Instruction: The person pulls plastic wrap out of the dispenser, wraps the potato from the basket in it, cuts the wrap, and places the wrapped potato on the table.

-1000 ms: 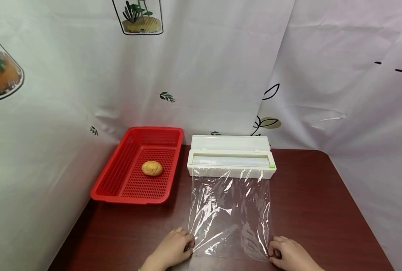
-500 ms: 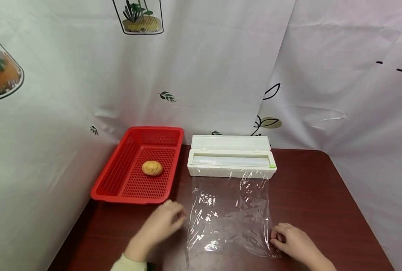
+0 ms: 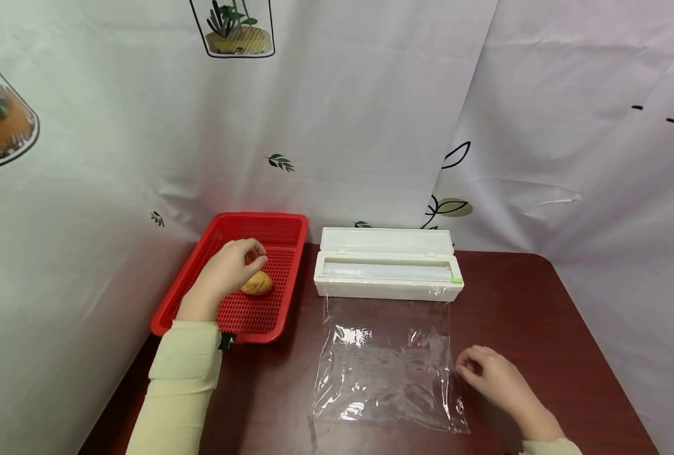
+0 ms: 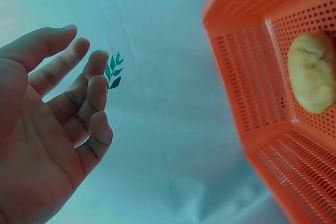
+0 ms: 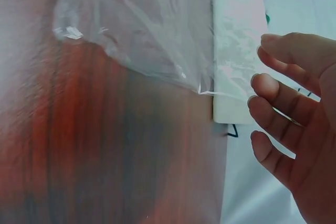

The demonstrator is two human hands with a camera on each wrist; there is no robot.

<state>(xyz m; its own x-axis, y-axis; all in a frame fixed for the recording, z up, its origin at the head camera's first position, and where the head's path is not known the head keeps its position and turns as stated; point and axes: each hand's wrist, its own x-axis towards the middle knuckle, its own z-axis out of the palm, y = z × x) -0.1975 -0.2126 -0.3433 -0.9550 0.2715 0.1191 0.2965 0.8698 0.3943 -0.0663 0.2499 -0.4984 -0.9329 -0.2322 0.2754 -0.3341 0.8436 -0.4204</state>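
My left hand (image 3: 230, 270) hovers over the red basket (image 3: 168, 322), its fingers loosely bent with nothing in them. Below it, partly covered in the head view, lies a yellow-brown, potato-like lump (image 3: 259, 284); the left wrist view shows this lump (image 4: 313, 72) whole on the basket floor. A clear sheet of plastic wrap (image 3: 390, 379) is spread on the table, running from a white wrap dispenser (image 3: 388, 289) whose lid stands up. Just right of the sheet's edge is my right hand (image 3: 493, 382), holding nothing, fingers relaxed and apart in the right wrist view.
The dark red-brown table (image 3: 532, 316) extends to the right of the sheet. Behind it hangs a white patterned cloth (image 3: 359, 126), which also runs along both sides. A small green piece (image 3: 457, 280) sits at the dispenser's right end.
My left hand has left the wrap's near left corner and moved up and left to over the basket. My right hand has let go of the wrap and shifted slightly away, up and right.
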